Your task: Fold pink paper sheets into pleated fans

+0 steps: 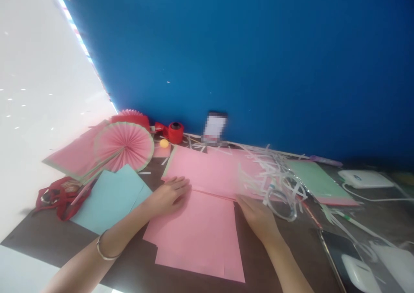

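Observation:
Pink paper (200, 237) lies in front of me on the dark table, with a narrow folded strip (213, 194) running across it. My left hand (171, 196) rests flat on the paper at the strip's left end, fingers stretched out. At the other end, my right hand (258, 215) has its fingers pressed together on the strip's edge; its thumb is hidden. Further pink sheets (200, 168) extend beyond the strip, toward the blue wall. Light blue paper (110, 198) sits just left of my left forearm.
A round pleated pink fan (126, 146) stands at the left behind red ribbon (61, 198). Red tape (176, 133) is near the wall. White paper scraps (268, 172), a clear tape ring (281, 204), green paper (317, 178) and a phone (339, 250) lie to the right.

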